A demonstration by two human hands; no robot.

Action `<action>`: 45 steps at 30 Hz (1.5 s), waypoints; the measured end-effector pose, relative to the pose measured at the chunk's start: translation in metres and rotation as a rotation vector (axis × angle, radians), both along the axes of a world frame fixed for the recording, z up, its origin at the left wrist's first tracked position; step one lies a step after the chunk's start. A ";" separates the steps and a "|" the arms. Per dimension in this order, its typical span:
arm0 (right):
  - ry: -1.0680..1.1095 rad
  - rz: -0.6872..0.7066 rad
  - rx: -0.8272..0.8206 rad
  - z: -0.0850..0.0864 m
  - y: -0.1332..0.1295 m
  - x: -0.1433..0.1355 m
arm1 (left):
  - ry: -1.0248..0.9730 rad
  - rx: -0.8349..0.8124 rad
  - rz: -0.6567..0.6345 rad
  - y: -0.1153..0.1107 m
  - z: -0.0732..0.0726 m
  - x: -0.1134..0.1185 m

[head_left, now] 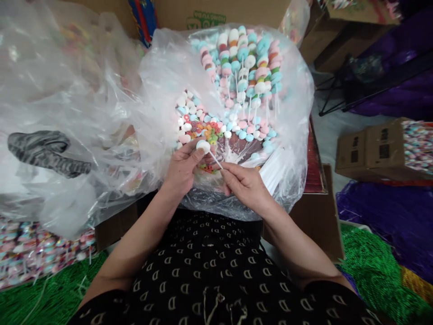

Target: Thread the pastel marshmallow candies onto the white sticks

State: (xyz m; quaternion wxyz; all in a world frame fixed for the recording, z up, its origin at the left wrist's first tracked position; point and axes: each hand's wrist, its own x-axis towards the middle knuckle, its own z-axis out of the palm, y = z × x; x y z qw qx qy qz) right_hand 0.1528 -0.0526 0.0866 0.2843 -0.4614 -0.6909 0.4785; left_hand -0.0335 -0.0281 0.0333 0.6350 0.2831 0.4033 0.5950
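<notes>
My left hand pinches a round white marshmallow between thumb and fingers. A thin white stick runs from that marshmallow to my right hand, whose thumb and forefinger grip its lower end. How deep the stick goes in is hidden. Beyond my fingers lie loose pink, blue and white marshmallows and small coloured candy rings. Farther back, several finished-looking marshmallow skewers lie side by side on clear plastic. A bundle of bare white sticks rests to the right of my right hand.
Clear plastic sheeting covers the left side, with a grey patterned sleeve lying on it. Wrapped skewers are at lower left. Cardboard boxes stand at right, near green tinsel-like strands and purple material.
</notes>
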 end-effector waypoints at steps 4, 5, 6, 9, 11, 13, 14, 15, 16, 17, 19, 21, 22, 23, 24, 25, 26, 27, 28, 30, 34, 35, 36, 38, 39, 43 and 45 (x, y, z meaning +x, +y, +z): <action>-0.021 -0.026 0.044 0.000 -0.003 -0.001 | 0.022 0.006 -0.033 0.000 0.001 0.000; -0.024 -0.035 0.047 -0.001 -0.004 -0.001 | 0.034 0.008 -0.042 -0.001 0.001 0.000; -0.025 -0.041 0.047 -0.002 -0.005 -0.001 | 0.046 0.009 -0.049 -0.001 0.001 0.000; -0.030 -0.046 0.043 -0.004 -0.005 0.000 | 0.075 0.014 -0.066 -0.002 0.001 0.000; -0.040 -0.056 0.047 -0.004 -0.005 0.001 | 0.103 0.026 -0.062 -0.003 0.000 0.001; -0.043 -0.068 0.051 -0.004 -0.005 0.001 | 0.167 0.054 -0.028 -0.005 0.000 0.002; -0.039 -0.074 0.050 -0.004 -0.005 0.001 | 0.221 0.076 -0.004 -0.006 0.000 0.003; -0.032 -0.078 0.042 -0.004 -0.005 0.001 | 0.286 0.104 0.022 -0.008 0.000 0.003; -0.021 -0.085 0.028 -0.004 -0.006 0.001 | 0.360 0.136 0.042 -0.010 0.000 0.003; -0.005 -0.097 0.009 -0.005 -0.007 0.000 | 0.438 0.169 0.055 -0.011 0.000 0.002; 0.035 -0.127 -0.043 -0.007 -0.009 -0.001 | 0.580 0.228 0.063 -0.014 0.002 0.001; 0.087 -0.165 -0.103 -0.010 -0.013 -0.003 | 0.684 0.287 0.065 -0.017 0.002 -0.001; 0.114 -0.178 -0.141 -0.012 -0.014 -0.005 | 0.724 0.317 0.062 -0.017 0.002 -0.001; 0.142 -0.184 -0.185 -0.013 -0.015 -0.006 | 0.757 0.348 0.055 -0.018 0.002 -0.001; 0.173 -0.186 -0.232 -0.015 -0.016 -0.008 | 0.786 0.375 0.044 -0.018 0.001 -0.001; 0.202 -0.187 -0.275 -0.016 -0.016 -0.011 | 0.810 0.394 0.032 -0.019 -0.001 -0.001; 0.229 -0.184 -0.311 -0.017 -0.016 -0.013 | 0.829 0.404 0.023 -0.018 -0.002 -0.001; 0.250 -0.182 -0.335 -0.018 -0.016 -0.015 | 0.840 0.406 0.019 -0.018 -0.003 -0.001; 0.265 -0.185 -0.348 -0.019 -0.016 -0.016 | 0.842 0.403 0.019 -0.018 -0.005 0.000; 0.262 -0.190 -0.345 -0.018 -0.015 -0.017 | 0.823 0.383 0.028 -0.016 -0.006 0.000; 0.170 -0.126 -0.288 -0.015 -0.021 -0.009 | 0.833 0.323 0.090 -0.011 -0.003 -0.005; 0.158 -0.118 -0.285 -0.016 -0.023 -0.006 | 0.856 0.322 0.100 -0.010 -0.002 -0.007; 0.160 -0.127 -0.290 -0.017 -0.026 -0.004 | 0.881 0.333 0.100 -0.009 -0.002 -0.008; 0.183 -0.168 -0.324 -0.020 -0.031 -0.003 | 0.927 0.368 0.081 -0.009 -0.003 -0.008; 0.198 -0.187 -0.340 -0.022 -0.032 -0.004 | 0.943 0.382 0.070 -0.010 -0.004 -0.007; 0.256 -0.250 -0.335 -0.033 -0.027 -0.013 | 0.982 0.424 -0.043 -0.023 -0.009 0.008; 0.276 -0.278 -0.317 -0.036 -0.022 -0.015 | 1.006 0.451 -0.136 -0.030 -0.010 0.017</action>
